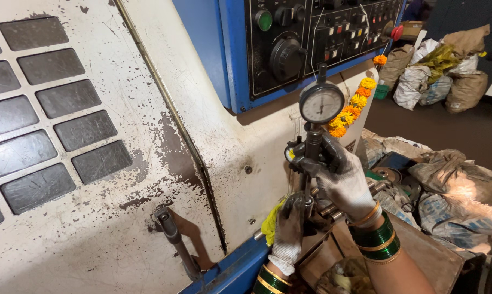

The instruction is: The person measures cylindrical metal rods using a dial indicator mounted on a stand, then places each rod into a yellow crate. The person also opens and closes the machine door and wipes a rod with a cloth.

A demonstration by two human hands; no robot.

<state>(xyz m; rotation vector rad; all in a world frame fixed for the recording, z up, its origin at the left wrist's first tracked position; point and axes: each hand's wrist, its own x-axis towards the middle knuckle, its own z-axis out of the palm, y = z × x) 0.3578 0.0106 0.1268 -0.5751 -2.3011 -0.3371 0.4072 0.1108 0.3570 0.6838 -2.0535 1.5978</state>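
My right hand (341,177), in a grimy white glove, grips the dark stem of a bore gauge with a round white dial (321,103) standing upright at its top. Just below, my left hand (289,226), also gloved, is closed around the gauge's lower end, where a small metal ring part seems to sit; the part is mostly hidden by my fingers. Green and gold bangles circle both wrists. A yellow cloth (270,223) pokes out beside my left hand.
A worn white machine door (93,163) with dark window panes and a lever handle (175,239) fills the left. Above sits a blue control panel (311,38) with knobs, and an orange flower garland (355,106). Metal rods, a wooden crate (431,258) and sacks (447,81) lie right.
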